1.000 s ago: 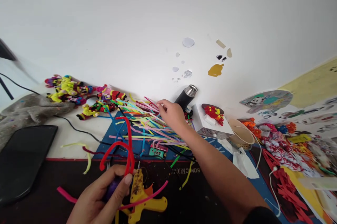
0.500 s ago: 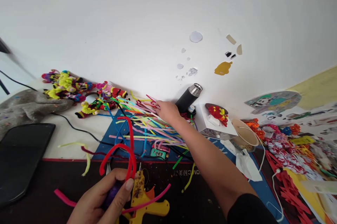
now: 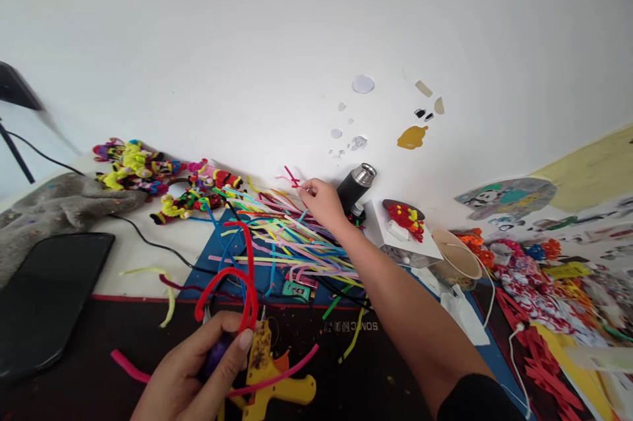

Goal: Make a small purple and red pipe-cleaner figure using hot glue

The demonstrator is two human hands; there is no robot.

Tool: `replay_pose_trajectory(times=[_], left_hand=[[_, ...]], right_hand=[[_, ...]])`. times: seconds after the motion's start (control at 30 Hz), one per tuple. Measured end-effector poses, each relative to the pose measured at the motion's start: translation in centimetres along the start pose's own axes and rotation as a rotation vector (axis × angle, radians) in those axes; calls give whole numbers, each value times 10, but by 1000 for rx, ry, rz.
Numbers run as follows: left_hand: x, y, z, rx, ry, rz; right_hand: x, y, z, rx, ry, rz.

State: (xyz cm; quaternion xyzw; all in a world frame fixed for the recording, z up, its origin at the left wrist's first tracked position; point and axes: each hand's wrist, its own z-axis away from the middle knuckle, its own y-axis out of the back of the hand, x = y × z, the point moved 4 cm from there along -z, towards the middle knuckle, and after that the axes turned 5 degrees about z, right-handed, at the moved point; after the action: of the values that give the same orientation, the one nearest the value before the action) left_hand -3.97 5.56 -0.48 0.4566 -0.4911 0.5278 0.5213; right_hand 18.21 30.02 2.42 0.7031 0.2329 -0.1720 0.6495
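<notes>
In the lower middle, my left hand [image 3: 192, 371] pinches a bent red pipe cleaner [image 3: 250, 259] between thumb and fingers; its loops stick up over the mat. Something purple [image 3: 216, 356] shows behind those fingers, mostly hidden. A yellow glue gun [image 3: 264, 375] lies just right of this hand, with a pink pipe cleaner [image 3: 295, 368] crossing it. Farther off, my right hand [image 3: 320, 202] reaches over a heap of colourful pipe cleaners [image 3: 291, 243]. Its fingertips are closed on short red and pink pipe cleaners [image 3: 293, 177], held against the background of the wall.
A black thermos [image 3: 352, 189] stands right of my right hand, beside a white box [image 3: 405, 251]. Pipe-cleaner dolls [image 3: 133, 160] lie at the back left. A black tray-like object [image 3: 57, 295] rests at left. A paper tub [image 3: 457, 259] and red strips [image 3: 548, 368] are at right.
My right hand has lifted slightly from the heap, and short red and pink pipe cleaners now stand out from its fingertips. The left hand keeps its hold; the view has shifted a little.
</notes>
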Motion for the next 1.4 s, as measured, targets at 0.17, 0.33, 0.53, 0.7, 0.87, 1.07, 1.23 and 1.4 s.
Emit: replay_pose_trajectory(times=[0.17, 0.33, 0.53, 0.7, 0.87, 1.07, 1.23, 1.4], left_hand=[[-6, 1, 0, -7, 27, -7], [-18, 2, 0, -47, 47, 4], [-17, 2, 1, -37, 87, 47], [-9, 0, -3, 8, 142, 118], [-5, 0, -9, 69, 203, 339], [3, 4, -14, 162, 214, 522], [5, 4, -15, 187, 270, 571], [2, 2, -16, 144, 275, 527]], right_hand=[[-1, 1, 2, -65, -69, -359], [-5, 7, 9, -125, -130, -645], [-18, 18, 16, -171, -145, -855], [-42, 24, 31, -248, -119, -932], [-70, 23, 60, -407, 19, -878], [-87, 17, 118, -586, 185, -709], [-94, 20, 160, -585, 390, -289], [-93, 14, 187, -581, 594, 25]])
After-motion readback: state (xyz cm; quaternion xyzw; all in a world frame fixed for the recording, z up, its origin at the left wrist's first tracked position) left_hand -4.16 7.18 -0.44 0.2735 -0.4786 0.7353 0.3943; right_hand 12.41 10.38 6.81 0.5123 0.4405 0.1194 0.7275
